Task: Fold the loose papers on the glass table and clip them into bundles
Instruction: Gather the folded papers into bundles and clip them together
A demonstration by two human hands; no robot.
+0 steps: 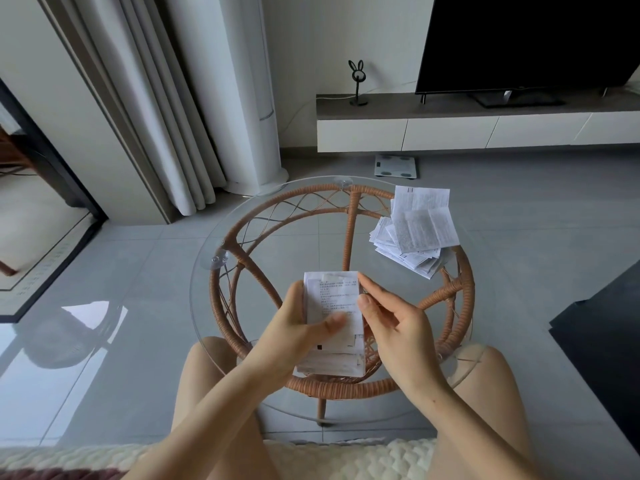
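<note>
The person sits at a round glass desk (199, 306) on a woven rattan frame (351, 216), knees on either side of its near edge. The left hand (298, 327) holds a stack of folded papers (332, 296) upright above the near middle of the desk. Its fingers wrap behind the stack's left side and its thumb lies across the printed front. The right hand (394, 323) meets the same stack from the right. Its thumb tip rests on the front near the right edge and its forefinger reaches up to the top right corner, in a light pinch, while the other fingers are loosely curled behind. The lower sheets of the stack fan out slightly below the left hand's thumb.

The loose papers (415, 230) lie in an untidy overlapping heap on the far right part of the desk, well apart from both hands.

Beyond the desk, a bathroom scale (396, 165) sits on the grey tiled floor. Behind it a low cabinet (450, 129) carries a dark television (519, 39) and a small rabbit-eared ornament (357, 81). Pale curtains (156, 98) hang at the far left.
</note>
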